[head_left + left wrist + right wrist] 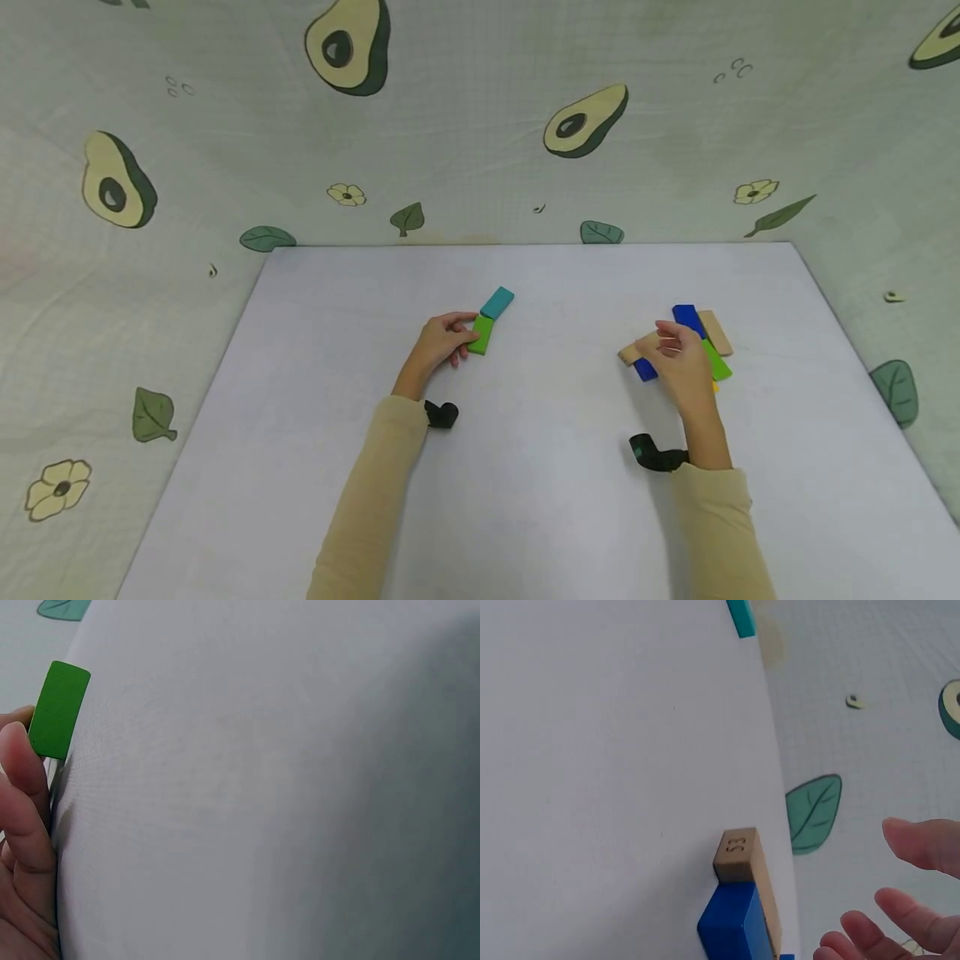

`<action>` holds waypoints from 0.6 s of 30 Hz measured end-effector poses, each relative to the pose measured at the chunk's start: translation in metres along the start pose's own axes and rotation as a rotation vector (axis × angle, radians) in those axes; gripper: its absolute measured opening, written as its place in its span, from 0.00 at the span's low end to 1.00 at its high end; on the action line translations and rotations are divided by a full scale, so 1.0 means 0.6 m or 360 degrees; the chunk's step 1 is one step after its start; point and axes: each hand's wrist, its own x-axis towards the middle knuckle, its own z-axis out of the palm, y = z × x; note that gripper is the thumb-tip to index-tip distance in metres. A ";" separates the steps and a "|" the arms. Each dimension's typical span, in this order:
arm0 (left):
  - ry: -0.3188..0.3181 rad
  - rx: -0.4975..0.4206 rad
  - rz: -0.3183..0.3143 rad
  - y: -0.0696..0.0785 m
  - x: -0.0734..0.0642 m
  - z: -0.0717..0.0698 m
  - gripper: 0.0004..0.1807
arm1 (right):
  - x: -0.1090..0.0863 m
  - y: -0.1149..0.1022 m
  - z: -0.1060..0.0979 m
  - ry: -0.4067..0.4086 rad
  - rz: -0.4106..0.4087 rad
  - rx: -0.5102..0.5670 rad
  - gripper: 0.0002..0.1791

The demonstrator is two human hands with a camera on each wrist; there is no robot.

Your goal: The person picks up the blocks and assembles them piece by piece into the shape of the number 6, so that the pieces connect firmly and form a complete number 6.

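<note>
Green block [483, 330] points lengthwise forward-right, left fingers [21, 761] pinching it, right fingers [907, 913] spread.

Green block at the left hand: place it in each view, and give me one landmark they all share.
Head: green block near the picture's centre, at the fingertips of the left hand.
Left wrist: upper left, beside the fingertips.
Right wrist: not in it.
Shared landmark: the white tabletop.
</note>
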 end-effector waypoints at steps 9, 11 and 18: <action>0.0003 0.0001 0.0003 0.002 0.000 -0.002 0.21 | 0.009 0.029 -0.015 -0.0074 0.0040 -0.0200 0.40; 0.0004 0.0006 0.0000 0.002 0.000 -0.003 0.21 | 0.013 0.033 -0.013 -0.0112 0.0047 -0.0271 0.41; -0.0012 0.0021 -0.0019 0.003 -0.001 -0.003 0.21 | 0.024 0.031 -0.005 -0.0203 0.0083 -0.0516 0.47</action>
